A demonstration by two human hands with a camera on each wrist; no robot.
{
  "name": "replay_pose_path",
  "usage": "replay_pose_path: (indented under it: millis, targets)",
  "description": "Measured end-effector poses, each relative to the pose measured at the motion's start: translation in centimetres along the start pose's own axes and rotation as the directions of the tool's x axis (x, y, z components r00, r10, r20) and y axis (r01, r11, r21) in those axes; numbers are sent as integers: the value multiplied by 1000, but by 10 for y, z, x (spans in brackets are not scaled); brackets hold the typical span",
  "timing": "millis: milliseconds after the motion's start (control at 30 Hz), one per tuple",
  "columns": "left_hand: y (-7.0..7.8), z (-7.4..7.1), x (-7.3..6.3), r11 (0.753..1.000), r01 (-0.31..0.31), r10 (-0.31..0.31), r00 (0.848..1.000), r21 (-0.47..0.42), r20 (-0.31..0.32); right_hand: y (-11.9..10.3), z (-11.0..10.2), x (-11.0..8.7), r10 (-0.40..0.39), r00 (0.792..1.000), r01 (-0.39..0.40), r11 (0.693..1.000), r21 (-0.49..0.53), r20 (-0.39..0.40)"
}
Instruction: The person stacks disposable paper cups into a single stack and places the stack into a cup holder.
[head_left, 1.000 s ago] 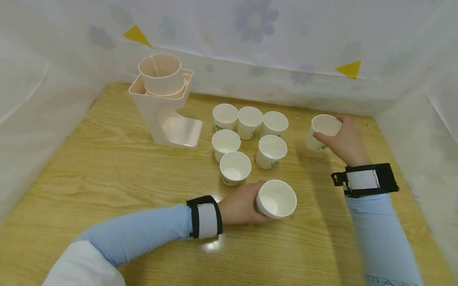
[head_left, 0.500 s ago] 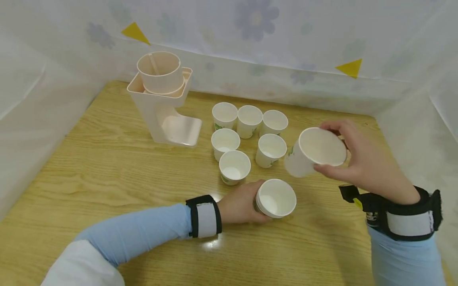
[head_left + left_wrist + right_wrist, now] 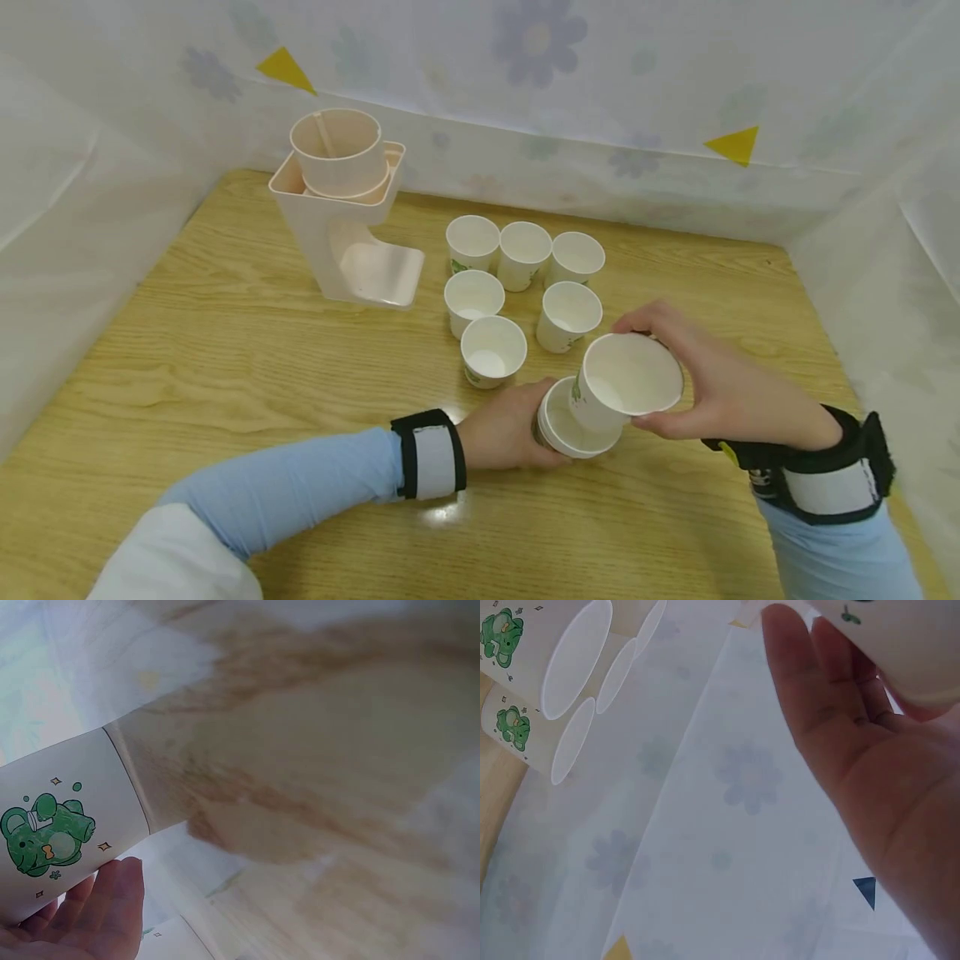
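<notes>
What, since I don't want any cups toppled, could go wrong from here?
The tilted cup in the right grip might snag the rim of the cup stack if lowered at this angle. The left grip, close to the nearest standing cup, could nudge it over if it shifts.

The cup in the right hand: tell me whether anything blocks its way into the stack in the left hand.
Nothing visible does. In the head view, the tilted cup has its base over or inside the mouth of the stack, while the left hand grips only the stack's side.
</notes>
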State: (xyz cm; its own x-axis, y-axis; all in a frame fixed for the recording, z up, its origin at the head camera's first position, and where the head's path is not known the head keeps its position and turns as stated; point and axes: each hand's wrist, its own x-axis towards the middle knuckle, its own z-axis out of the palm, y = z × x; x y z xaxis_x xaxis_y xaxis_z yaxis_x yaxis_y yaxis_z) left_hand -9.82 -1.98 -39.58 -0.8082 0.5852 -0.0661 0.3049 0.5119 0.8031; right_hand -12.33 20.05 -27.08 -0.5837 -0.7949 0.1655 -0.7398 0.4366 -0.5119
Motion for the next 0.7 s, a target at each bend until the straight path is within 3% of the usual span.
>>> replay_pose_path:
  millis: [300, 700]
  targets:
    - [-1, 1, 0, 1000, 3, -3, 1000, -16, 0, -2, 2, 2, -22, 999, 21, 1000, 10, 34]
    - [0, 1, 0, 1000, -2, 2, 1000, 4, -1, 5, 12, 2, 10, 995, -10, 1000, -5, 98]
